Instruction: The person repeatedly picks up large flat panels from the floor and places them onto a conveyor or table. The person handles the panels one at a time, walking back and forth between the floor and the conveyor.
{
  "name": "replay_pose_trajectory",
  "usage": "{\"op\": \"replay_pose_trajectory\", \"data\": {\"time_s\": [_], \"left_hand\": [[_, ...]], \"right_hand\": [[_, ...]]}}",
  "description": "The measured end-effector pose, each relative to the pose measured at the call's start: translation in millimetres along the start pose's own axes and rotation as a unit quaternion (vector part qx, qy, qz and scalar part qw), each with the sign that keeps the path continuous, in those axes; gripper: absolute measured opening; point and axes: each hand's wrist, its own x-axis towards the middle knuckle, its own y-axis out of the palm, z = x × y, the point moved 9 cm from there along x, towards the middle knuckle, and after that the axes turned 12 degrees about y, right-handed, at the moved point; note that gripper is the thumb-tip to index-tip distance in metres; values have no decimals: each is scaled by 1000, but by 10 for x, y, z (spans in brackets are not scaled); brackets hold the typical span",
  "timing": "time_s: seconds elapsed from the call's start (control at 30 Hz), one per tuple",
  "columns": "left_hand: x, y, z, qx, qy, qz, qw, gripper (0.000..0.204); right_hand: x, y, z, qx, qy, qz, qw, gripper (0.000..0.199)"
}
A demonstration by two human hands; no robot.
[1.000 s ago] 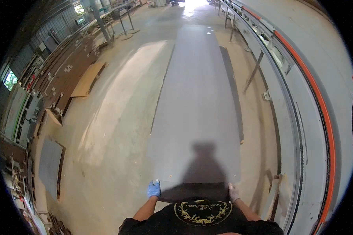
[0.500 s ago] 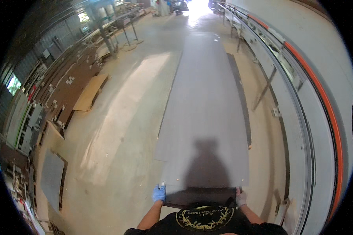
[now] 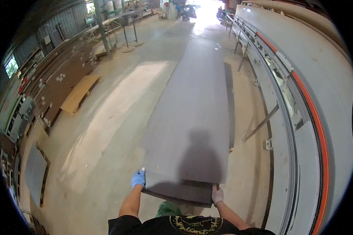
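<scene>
1. Compared with half a second ago, the dark board (image 3: 184, 192) is seen more fully: its near edge, then mostly hidden by the black shirt (image 3: 145, 224), is now shown bowed across the gap between the hands.
2. The left hand (image 3: 138, 178) and the right hand (image 3: 218, 194) are both seen farther left in the view, and the left one is now placed clearly higher than the right.
3. Green cloth (image 3: 168, 209) has been uncovered between the board and the shirt; the whole view has also been shifted.
4. The board is clamped by both hands, at its left and right edges; the thumbs are laid at the upper side.
5. The board is positioned in front of the shirt, at the near end of a long grey sheet (image 3: 196, 98); whether the two are joined or overlapped cannot be told.
6. The left hand is covered by a blue glove, the right by a pale one.
7. The sheet is shaped as a long rectangle, smooth and matt, crossed by a person's shadow; a darker sheet (image 3: 231, 113) is exposed along its right side.
8. The floor (image 3: 117, 149) is finished in smooth, dusty concrete, marked by a bright streak of light.
</scene>
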Motion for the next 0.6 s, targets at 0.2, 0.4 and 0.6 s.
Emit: {"op": "replay_pose_trajectory", "data": {"time_s": [0.2,0.4,0.6], "left_hand": [[1358,332,-1148,-9,27,-3,1000,66],[2648,678,-2388,-11,50,23,998,67],[3943,937,-3753,-46,83,5,995,64]], "right_hand": [[1241,-171,1305,24,-34,-23,999,63],[2642,-237,2368,30,-15,-20,999,67],[3943,-458,3631,-64,32,-53,996,62]]}}
